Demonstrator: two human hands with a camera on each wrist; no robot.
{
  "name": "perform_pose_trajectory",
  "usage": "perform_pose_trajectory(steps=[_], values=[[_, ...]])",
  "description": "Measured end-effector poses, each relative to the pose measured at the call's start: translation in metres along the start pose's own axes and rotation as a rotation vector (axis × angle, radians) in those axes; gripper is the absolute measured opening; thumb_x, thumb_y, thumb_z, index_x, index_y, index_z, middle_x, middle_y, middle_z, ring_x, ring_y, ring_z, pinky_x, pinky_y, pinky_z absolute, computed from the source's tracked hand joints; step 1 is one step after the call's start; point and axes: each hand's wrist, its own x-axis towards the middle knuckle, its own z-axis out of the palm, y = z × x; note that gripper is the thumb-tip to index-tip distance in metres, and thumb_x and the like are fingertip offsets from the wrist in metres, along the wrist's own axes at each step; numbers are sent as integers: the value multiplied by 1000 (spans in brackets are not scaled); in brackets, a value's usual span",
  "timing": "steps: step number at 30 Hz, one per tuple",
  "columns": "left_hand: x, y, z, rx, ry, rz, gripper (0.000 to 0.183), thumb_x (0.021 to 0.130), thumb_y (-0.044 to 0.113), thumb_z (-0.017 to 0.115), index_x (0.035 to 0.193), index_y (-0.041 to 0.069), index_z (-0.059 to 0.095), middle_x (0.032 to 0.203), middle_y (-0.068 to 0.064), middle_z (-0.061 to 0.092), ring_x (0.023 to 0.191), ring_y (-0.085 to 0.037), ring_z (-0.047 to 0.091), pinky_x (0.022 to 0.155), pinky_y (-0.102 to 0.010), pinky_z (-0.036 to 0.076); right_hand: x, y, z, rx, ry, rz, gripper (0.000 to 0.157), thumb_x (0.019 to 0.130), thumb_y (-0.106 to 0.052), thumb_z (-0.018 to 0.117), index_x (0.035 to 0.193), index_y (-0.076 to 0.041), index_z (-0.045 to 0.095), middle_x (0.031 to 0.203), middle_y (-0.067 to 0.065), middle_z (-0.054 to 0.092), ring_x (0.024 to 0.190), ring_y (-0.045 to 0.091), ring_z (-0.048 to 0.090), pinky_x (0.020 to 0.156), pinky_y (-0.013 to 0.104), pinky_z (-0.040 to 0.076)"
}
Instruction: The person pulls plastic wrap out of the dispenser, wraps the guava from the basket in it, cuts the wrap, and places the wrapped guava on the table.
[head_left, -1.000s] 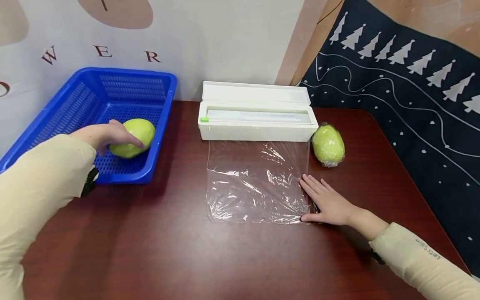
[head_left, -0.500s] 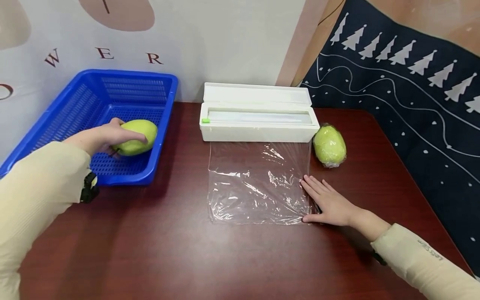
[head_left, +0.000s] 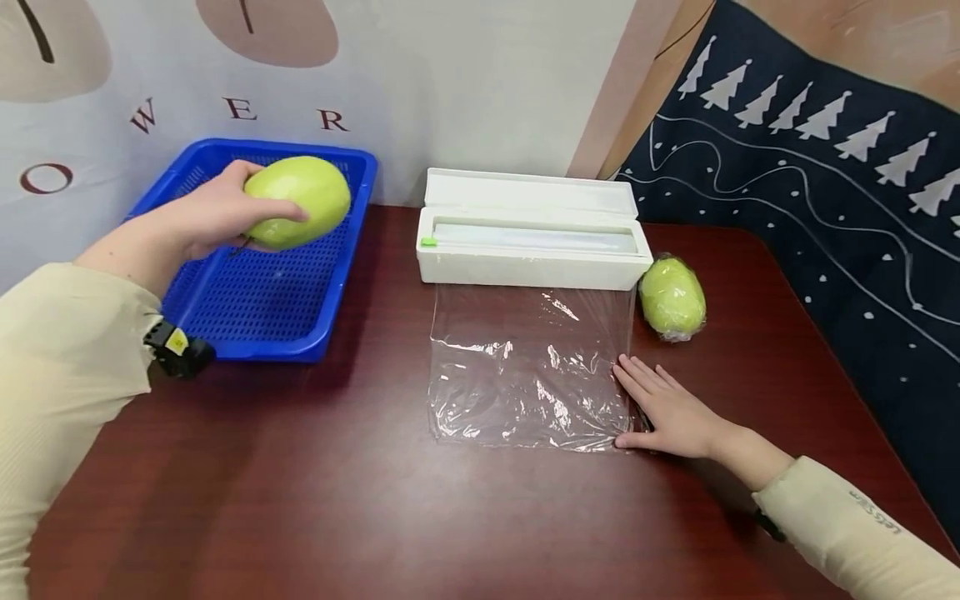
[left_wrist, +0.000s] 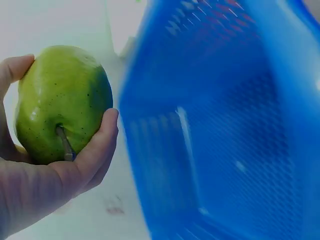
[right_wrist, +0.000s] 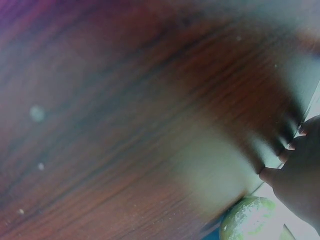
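Note:
A green pear [head_left: 300, 200] with a dark stem is in my left hand [head_left: 213, 212], held above the blue basket [head_left: 330, 312]. Seen from the left wrist, the fingers and thumb curl round the pear [left_wrist: 62, 95] at its stem end. My right hand [head_left: 671, 412] lies flat with spread fingers on the right edge of a sheet of clear plastic wrap [head_left: 517, 375]. That sheet runs out over the table from a white wrap dispenser box [head_left: 536, 268] whose lid stands up. Right of the box sits another pear, wrapped in film [head_left: 672, 298].
The dark red wooden table [head_left: 390, 525] extends in front of the sheet. A light wall hanging [head_left: 480, 92] rises behind the box and basket. A navy cloth with white trees [head_left: 795, 217] hangs along the right side. A green slider [head_left: 429, 242] sits at the box's left end.
My left hand has lifted the pear from the bottom of the blue basket, up and slightly right. My right hand stays on the wrap, while the whole head view has shifted a little.

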Motion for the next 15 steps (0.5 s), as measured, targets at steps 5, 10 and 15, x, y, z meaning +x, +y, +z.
perform_pose_trajectory(steps=[5,10,15], values=[[-3,34,24,-43,7,79,85,86,40,63,143,4,12,136,-18,27,97,-20,49,65,-22,51,-1,-1,2,-2,-2,-5,101,75,-63,62,146,-1,25,154,20,19,142,37,18,111,57,18],[-7,66,61,-53,-40,175,81,83,34,67,143,8,21,136,-19,36,113,-27,45,84,-35,47,-3,-2,2,5,5,-5,100,76,-63,62,146,-1,26,154,20,20,142,37,19,111,57,18],[-3,89,96,-46,-83,248,79,77,27,72,140,8,27,132,-18,44,120,-29,44,103,-48,35,-4,0,1,-5,41,-23,98,77,-61,62,145,0,27,153,21,22,140,39,21,110,58,19]])
